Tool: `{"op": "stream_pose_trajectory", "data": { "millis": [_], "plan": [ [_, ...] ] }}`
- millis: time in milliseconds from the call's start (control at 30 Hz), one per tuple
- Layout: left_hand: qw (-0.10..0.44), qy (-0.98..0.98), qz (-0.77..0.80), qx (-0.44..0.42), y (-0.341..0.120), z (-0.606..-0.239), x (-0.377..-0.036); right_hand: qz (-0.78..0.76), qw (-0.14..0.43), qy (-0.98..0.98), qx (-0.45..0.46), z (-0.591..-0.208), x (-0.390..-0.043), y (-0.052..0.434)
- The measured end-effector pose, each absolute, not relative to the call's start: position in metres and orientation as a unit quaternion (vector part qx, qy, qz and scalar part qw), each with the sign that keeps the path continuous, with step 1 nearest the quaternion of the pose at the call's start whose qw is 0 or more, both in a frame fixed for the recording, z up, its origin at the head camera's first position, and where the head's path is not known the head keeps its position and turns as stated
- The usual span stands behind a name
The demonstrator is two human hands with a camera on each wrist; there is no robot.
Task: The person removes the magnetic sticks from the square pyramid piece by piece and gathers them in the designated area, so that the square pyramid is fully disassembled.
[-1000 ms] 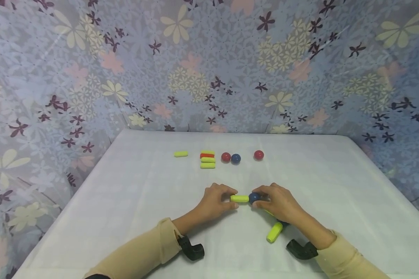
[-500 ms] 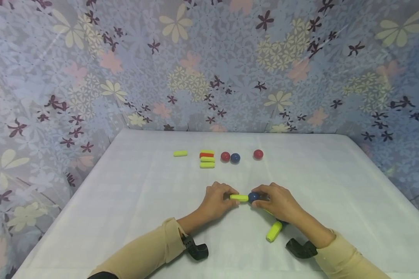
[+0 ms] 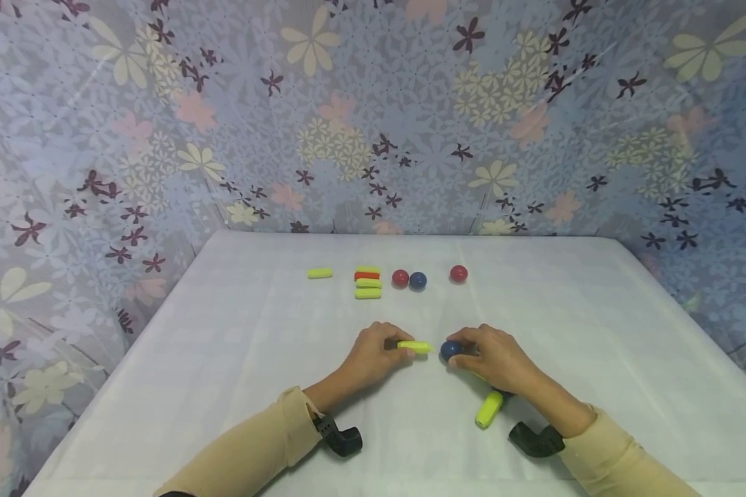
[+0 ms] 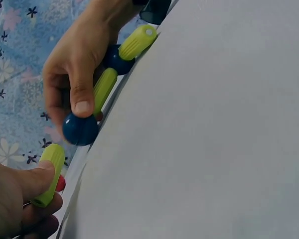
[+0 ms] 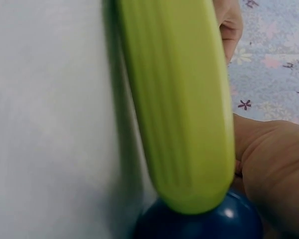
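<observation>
In the head view my left hand (image 3: 376, 355) pinches a yellow-green ribbed stick (image 3: 414, 347) between thumb and fingers, a small gap away from a blue ball (image 3: 451, 351). My right hand (image 3: 494, 355) grips that blue ball by thumb and fingertips. The left wrist view shows the ball (image 4: 80, 129) joined to a yellow-green stick (image 4: 105, 89), then a second blue ball (image 4: 118, 60) and another yellow-green stick (image 4: 138, 43). Close up in the right wrist view are that end stick (image 5: 179, 109) and the second blue ball (image 5: 204, 221).
Toward the back of the white-covered table (image 3: 255, 331) lie a lone yellow-green stick (image 3: 320, 273), a red stick (image 3: 367, 276) among several yellow-green ones, a red ball (image 3: 400, 278) beside a blue ball (image 3: 418, 281), and another red ball (image 3: 458, 274). Flowered cloth (image 3: 373, 117) hangs behind.
My left hand has drawn its stick leftward, away from the blue ball it was touching, so a gap now shows between them. The right hand stays almost still on the ball.
</observation>
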State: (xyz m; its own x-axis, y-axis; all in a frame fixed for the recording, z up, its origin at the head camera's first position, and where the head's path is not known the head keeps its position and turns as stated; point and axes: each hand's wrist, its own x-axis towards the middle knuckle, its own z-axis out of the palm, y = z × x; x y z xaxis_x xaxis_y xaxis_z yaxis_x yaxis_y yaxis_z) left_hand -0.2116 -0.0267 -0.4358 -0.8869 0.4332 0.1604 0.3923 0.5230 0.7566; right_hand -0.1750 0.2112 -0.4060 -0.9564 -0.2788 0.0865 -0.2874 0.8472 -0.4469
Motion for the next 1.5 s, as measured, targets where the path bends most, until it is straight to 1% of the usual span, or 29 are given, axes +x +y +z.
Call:
{"op": "stream_pose_trajectory", "data": {
  "millis": [100,200,333,533,700,800,1133,1333,1500],
  "plan": [
    [0.014,0.875,0.428,0.226,-0.039,-0.434,-0.218,0.235,0.008,-0.96,0.152,-0.406,-0.175,0.211],
    [-0.011,0.885,0.419,0.202,-0.057,-0.435,-0.232,0.236,0.009,-0.96,0.153,-0.406,-0.174,0.212],
    [-0.04,0.898,0.415,0.142,-0.088,-0.436,-0.258,0.236,0.014,-0.96,0.152,-0.406,-0.174,0.212],
    [-0.064,0.911,0.404,0.06,-0.129,-0.433,-0.298,0.239,0.01,-0.959,0.15,-0.406,-0.173,0.212],
    [-0.091,0.929,0.356,0.052,-0.143,-0.433,-0.323,0.243,0.006,-0.959,0.147,-0.405,-0.172,0.211],
    [-0.101,0.936,0.332,0.058,-0.144,-0.432,-0.33,0.244,0.006,-0.959,0.148,-0.405,-0.172,0.211],
    [-0.091,0.946,0.309,0.031,-0.143,-0.432,-0.338,0.227,0.006,-0.962,0.148,-0.404,-0.17,0.211],
    [-0.087,0.945,0.314,0.029,-0.141,-0.433,-0.34,0.198,-0.006,-0.975,0.101,-0.399,-0.158,0.22],
    [-0.085,0.945,0.315,0.026,-0.142,-0.433,-0.338,0.175,-0.001,-0.98,0.093,-0.399,-0.144,0.231]
  ]
}}
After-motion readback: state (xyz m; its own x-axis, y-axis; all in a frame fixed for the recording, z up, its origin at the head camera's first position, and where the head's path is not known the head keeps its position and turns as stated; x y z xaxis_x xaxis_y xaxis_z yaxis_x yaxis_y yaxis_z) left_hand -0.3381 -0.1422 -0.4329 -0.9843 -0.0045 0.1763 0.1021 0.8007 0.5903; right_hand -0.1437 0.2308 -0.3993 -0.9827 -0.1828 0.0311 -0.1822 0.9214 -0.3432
